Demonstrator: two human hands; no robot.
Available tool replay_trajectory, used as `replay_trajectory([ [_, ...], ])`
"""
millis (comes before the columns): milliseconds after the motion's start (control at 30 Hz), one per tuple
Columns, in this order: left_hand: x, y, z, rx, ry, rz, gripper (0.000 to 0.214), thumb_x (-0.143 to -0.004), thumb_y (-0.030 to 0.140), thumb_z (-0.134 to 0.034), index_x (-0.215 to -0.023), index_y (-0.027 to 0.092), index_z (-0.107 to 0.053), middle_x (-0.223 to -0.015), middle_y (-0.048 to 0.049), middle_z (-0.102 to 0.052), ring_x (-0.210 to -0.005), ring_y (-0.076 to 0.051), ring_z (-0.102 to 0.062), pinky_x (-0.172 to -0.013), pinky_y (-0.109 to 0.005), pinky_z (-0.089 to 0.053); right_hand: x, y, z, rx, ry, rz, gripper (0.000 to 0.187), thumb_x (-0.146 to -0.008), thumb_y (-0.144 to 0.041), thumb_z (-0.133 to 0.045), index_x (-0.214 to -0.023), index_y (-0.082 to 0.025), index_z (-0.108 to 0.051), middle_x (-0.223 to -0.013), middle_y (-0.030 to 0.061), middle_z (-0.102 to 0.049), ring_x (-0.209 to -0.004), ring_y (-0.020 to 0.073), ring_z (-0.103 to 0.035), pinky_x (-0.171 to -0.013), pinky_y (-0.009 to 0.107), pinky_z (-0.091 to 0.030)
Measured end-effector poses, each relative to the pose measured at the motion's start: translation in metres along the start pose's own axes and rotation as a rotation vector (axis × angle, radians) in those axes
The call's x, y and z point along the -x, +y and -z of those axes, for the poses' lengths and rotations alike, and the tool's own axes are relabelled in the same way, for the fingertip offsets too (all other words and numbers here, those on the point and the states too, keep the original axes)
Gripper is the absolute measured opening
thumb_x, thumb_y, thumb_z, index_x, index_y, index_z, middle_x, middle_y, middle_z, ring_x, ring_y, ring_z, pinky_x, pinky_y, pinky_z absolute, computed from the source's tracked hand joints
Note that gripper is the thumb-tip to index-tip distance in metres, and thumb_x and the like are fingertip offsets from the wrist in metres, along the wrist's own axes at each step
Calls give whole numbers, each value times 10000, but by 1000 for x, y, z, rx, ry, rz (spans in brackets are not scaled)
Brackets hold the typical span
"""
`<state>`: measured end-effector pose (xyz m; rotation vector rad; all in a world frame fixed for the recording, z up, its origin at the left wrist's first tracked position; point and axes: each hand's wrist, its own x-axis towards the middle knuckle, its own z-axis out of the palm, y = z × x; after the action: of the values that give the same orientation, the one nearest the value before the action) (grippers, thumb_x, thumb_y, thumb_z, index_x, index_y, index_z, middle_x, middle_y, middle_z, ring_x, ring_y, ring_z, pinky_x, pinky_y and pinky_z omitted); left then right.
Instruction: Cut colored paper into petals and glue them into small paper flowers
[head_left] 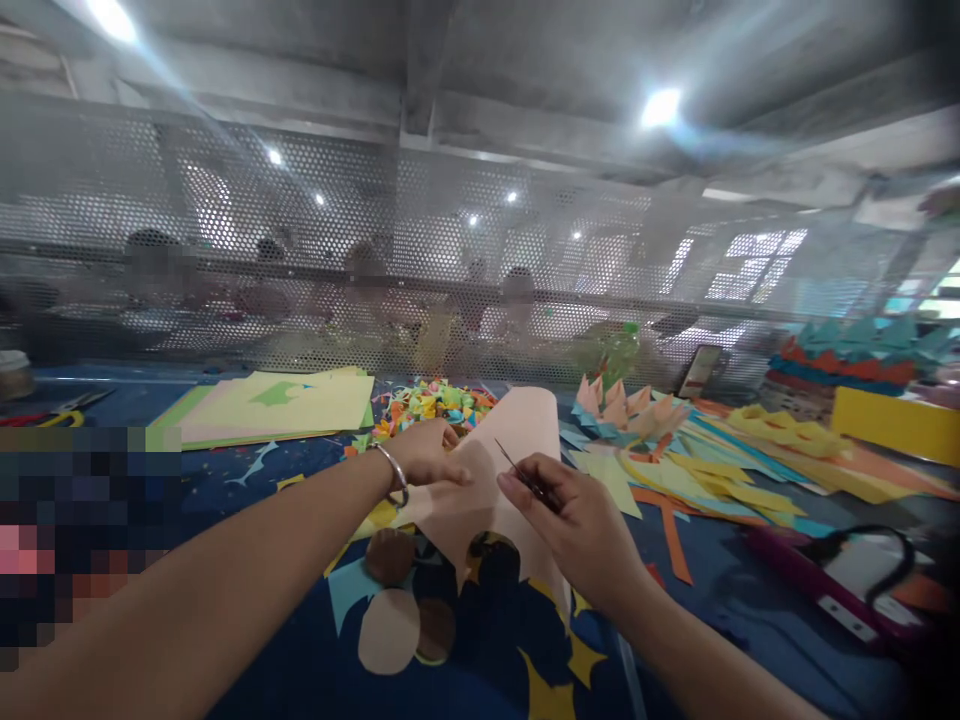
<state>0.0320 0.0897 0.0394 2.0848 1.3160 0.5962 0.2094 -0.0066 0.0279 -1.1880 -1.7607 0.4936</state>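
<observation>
My left hand point(431, 455), with a silver bangle at the wrist, pinches the left side of a pale pink sheet of paper point(529, 420). The sheet is held up off the table and curves at its top. A round gap shows in its lower part. In my right hand point(551, 500) are slim, dark scissors point(514, 463), the thin tip pointing up and left in front of the sheet; the fingers hide most of the handles. Below the sheet lie a pale pink paper disc point(388, 630) and brownish discs point(390, 555), partly overlapping.
Stacked coloured sheets point(330, 405) lie at left, beside a heap of paper snippets point(435, 400). Folded paper crowns point(626, 410), strips point(697, 480) and a purple hole punch point(817, 585) are at right. Yellow offcuts point(551, 690) lie in front. A perforated metal screen point(465, 250) stands behind.
</observation>
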Motion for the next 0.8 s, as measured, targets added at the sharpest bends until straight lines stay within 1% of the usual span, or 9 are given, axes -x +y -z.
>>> replay_trajectory([
  [67, -12, 1, -2, 33, 7, 2, 456, -533, 364, -790, -901, 154, -622, -727, -22, -645, -698, -210, -602, -600, -261, -406, 0, 1, 1, -14, 11, -6, 293, -844, -436, -530, -684, -191, -526, -610, -20, -466, -578, 139, -440, -534, 236, -363],
  [133, -21, 1, -2, 47, 42, 10, 404, -600, 388, -762, -896, 160, -608, -750, -24, -643, -707, -193, -595, -623, -265, -413, 0, 2, 3, -22, 30, -9, 286, -849, -429, -531, -689, -192, -517, -611, -24, -440, -572, 133, -417, -524, 233, -349],
  [267, -30, -6, -1, 26, 68, 43, 388, -600, 454, -785, -785, 164, -606, -688, -13, -616, -706, -210, -579, -646, -297, -428, -1, 4, 5, -22, 74, -17, 292, -850, -427, -532, -675, -196, -497, -597, -35, -388, -544, 121, -369, -484, 230, -306],
  [300, -30, -7, -2, 25, 58, 46, 372, -630, 451, -776, -785, 157, -608, -705, -14, -616, -715, -208, -582, -662, -308, -442, -1, 4, 6, -21, 82, -18, 295, -847, -431, -533, -673, -196, -496, -596, -35, -386, -539, 120, -367, -478, 230, -302],
  [400, -32, -7, -4, 66, 0, 38, 263, -821, 381, -647, -885, 128, -610, -837, -25, -627, -750, -180, -605, -702, -339, -499, -2, 4, 6, -21, 100, -22, 302, -841, -444, -540, -673, -195, -504, -594, -33, -395, -532, 119, -373, -471, 229, -306],
  [500, -32, 0, -4, 156, -24, 4, 213, -885, 314, -582, -968, 120, -605, -930, -39, -635, -788, -174, -626, -706, -342, -537, -1, 4, 6, -27, 110, -19, 309, -842, -443, -547, -663, -197, -496, -586, -39, -382, -524, 116, -365, -469, 229, -312],
  [567, -32, 5, 2, 217, 44, -32, 214, -880, 303, -591, -992, 121, -605, -975, -49, -634, -836, -188, -629, -735, -360, -541, -1, 5, 8, -25, 122, -19, 304, -852, -436, -547, -669, -199, -497, -580, -44, -363, -518, 115, -351, -466, 231, -305],
  [667, -28, 1, 24, 301, 249, -48, 247, -881, 315, -588, -1044, 129, -593, -1040, -61, -622, -900, -210, -620, -777, -388, -534, 0, 6, 11, -30, 154, -37, 284, -861, -440, -545, -708, -202, -525, -592, -39, -389, -517, 121, -367, -472, 239, -313],
  [800, -11, -28, 67, 378, 570, 97, 303, -894, 316, -567, -1144, 147, -545, -1129, -87, -587, -940, -218, -609, -792, -409, -533, -1, 5, 11, -39, 181, -31, 294, -851, -462, -549, -711, -204, -535, -613, -23, -433, -532, 131, -393, -480, 245, -332],
])
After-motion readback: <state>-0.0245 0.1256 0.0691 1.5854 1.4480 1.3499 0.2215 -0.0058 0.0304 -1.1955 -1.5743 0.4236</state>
